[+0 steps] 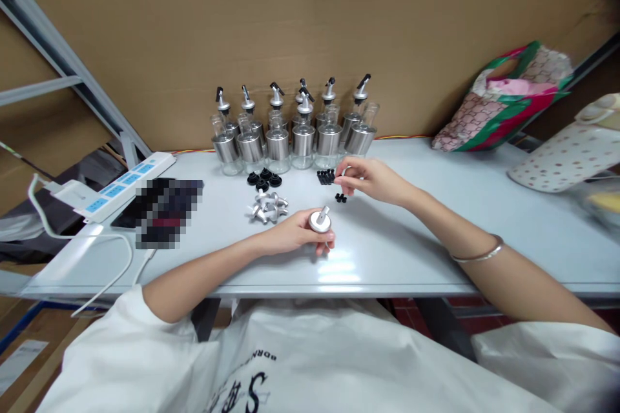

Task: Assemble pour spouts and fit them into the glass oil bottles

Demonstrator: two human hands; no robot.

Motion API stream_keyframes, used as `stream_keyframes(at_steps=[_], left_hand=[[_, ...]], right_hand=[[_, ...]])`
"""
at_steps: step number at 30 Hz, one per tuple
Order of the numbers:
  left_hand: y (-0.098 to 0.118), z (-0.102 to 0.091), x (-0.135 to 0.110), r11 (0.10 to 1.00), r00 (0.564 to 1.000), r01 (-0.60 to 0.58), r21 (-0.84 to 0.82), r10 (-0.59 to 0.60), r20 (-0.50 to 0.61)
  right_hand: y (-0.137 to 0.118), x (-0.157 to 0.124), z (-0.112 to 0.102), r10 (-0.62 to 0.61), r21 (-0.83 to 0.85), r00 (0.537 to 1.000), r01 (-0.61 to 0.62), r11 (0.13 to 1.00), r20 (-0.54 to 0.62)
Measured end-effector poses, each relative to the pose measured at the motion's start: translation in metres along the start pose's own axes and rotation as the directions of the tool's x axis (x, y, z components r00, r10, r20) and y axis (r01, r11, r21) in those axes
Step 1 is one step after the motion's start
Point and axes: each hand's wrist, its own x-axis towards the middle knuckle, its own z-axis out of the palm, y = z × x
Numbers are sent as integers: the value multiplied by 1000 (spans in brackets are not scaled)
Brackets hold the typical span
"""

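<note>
My left hand (296, 232) is closed around a small glass bottle with a silver spout cap (320, 220), held low over the pale table (397, 251). My right hand (371, 179) reaches forward, its fingertips pinched beside a cluster of small black parts (326, 175); whether a part is in the pinch I cannot make out. A few more black parts (341, 197) lie just below that hand. A pile of silver spouts (268, 206) and black rubber stoppers (264, 178) sit left of my hands. A row of several finished bottles (295, 135) stands behind.
A white power strip (126, 183) and a blurred dark object (162, 210) lie at the left, with a white cable (104, 258) trailing off the front edge. A coloured bag (504, 97) and a spotted white item (566, 155) sit at the right. Cardboard (310, 26) backs the table.
</note>
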Motion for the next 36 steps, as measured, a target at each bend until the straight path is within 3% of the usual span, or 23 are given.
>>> stream_keyframes(at_steps=[6,13,18,30,36], left_hand=[[0,1,-1,1000,1000,0,-4,0,4],[1,0,0,1000,1000,4,9,-4,6],[2,1,-1,1000,1000,10,14,-10,7],[3,1,-1,1000,1000,22,16,-22,-1],[3,1,-1,1000,1000,23,19,-23,-6]], right_hand=[[21,5,-14,28,-174,996,-14,985,80],[32,5,-13,133,-310,970,-64,949,206],[36,5,-12,89,-302,964,-9,953,251],[31,3,-9,140,-236,943,-69,969,302],[26,3,-9,72,-275,954,12,961,292]])
